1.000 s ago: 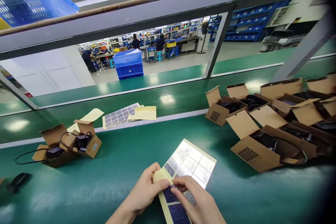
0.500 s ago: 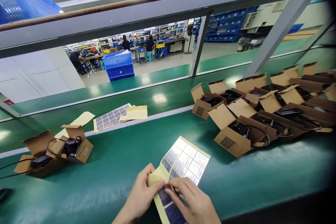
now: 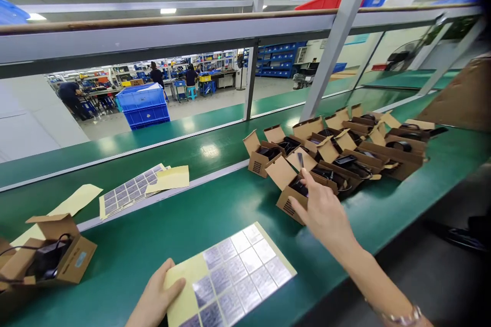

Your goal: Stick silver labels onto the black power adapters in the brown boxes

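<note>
At right fingers, probably a label

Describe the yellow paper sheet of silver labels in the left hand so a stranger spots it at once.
Find the long green worktop, then the person's left hand at its near side. The rectangular pale yellow paper sheet with gridded silver labels is held there by a bare yellow patch. Similar silver label sheets lie farther back; only this one is in a hand.
</note>
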`<action>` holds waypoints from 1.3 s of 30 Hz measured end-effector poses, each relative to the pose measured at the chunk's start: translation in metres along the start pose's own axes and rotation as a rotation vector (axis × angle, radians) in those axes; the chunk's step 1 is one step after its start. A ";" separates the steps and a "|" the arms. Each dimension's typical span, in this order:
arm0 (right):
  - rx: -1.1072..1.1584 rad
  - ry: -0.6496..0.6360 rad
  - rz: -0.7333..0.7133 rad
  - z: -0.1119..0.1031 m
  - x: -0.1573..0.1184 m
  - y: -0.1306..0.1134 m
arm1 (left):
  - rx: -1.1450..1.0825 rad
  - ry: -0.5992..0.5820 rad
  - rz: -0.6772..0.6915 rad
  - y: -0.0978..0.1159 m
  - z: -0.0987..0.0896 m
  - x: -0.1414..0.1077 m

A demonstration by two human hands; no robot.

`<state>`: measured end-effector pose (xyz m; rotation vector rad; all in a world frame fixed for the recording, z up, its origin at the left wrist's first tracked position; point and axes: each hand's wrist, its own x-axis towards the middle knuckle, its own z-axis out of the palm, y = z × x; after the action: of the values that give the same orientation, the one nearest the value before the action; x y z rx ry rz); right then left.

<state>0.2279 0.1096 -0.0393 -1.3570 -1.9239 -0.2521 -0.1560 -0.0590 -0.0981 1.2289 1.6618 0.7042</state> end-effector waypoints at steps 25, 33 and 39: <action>0.581 -0.739 -0.182 0.101 0.051 -0.223 | 1.009 0.229 0.185 0.115 -0.071 0.026; 0.738 -0.806 -0.159 0.100 0.029 -0.218 | 0.769 0.423 0.400 0.135 -0.115 0.003; 1.037 -0.551 -0.119 0.082 0.054 -0.230 | -0.296 0.437 0.507 0.120 -0.112 -0.018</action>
<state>-0.0191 0.0977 -0.0022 -0.6151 -2.0535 1.0322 -0.2067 -0.0272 0.0557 1.3513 1.5066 1.5648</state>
